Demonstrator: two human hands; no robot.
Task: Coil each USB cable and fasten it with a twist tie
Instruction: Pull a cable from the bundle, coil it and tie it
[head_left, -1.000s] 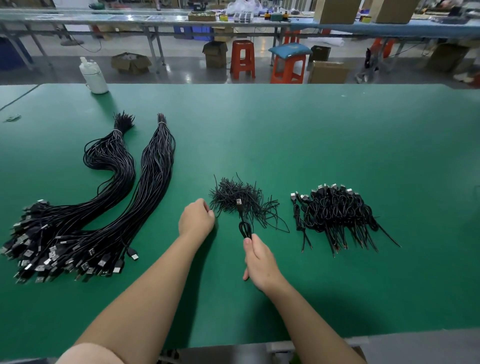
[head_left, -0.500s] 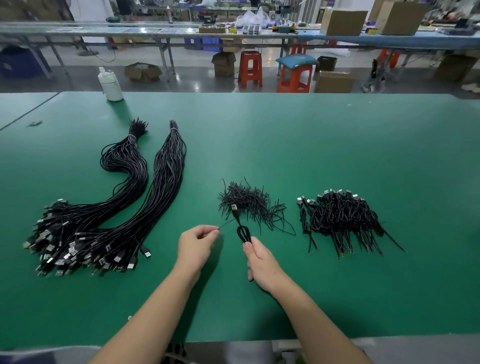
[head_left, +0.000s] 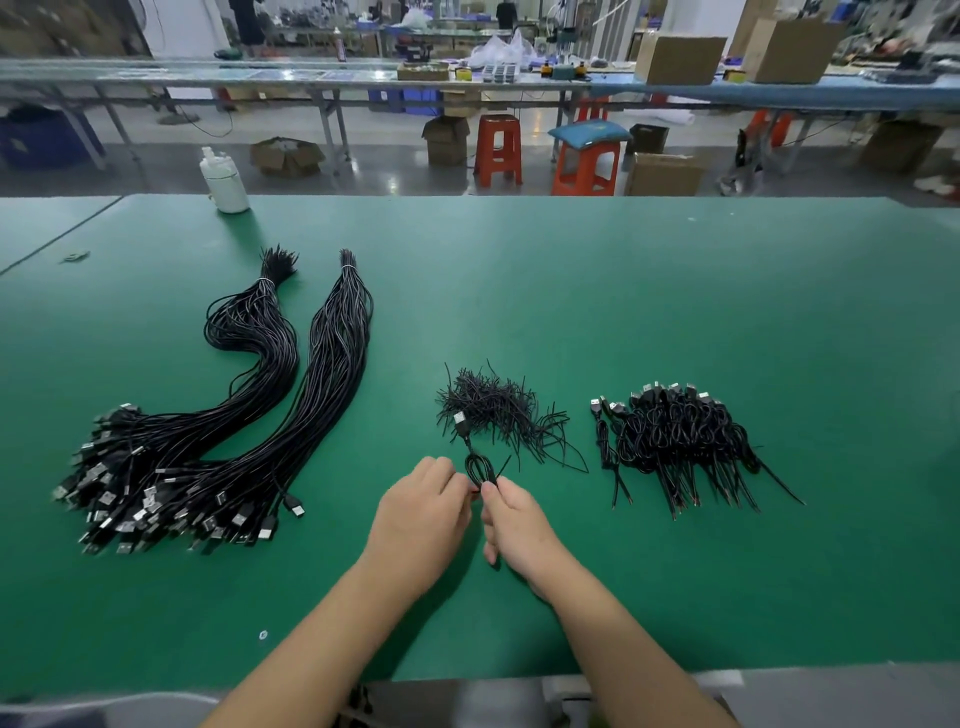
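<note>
Both hands meet at the near middle of the green table (head_left: 623, 312): the right hand (head_left: 519, 525) pinches the coiled black USB cable (head_left: 475, 465), the left hand (head_left: 421, 519) grips its thin black twist tie (head_left: 503, 464).

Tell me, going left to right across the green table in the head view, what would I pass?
Two long bundles of uncoiled USB cables → left hand → coiled cable held by both hands → right hand → pile of coiled, tied cables.

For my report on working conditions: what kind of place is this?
Probably a factory assembly hall: a long green work table with large bundles of uncoiled black USB cables, more long benches behind, and brown cardboard boxes.
</note>
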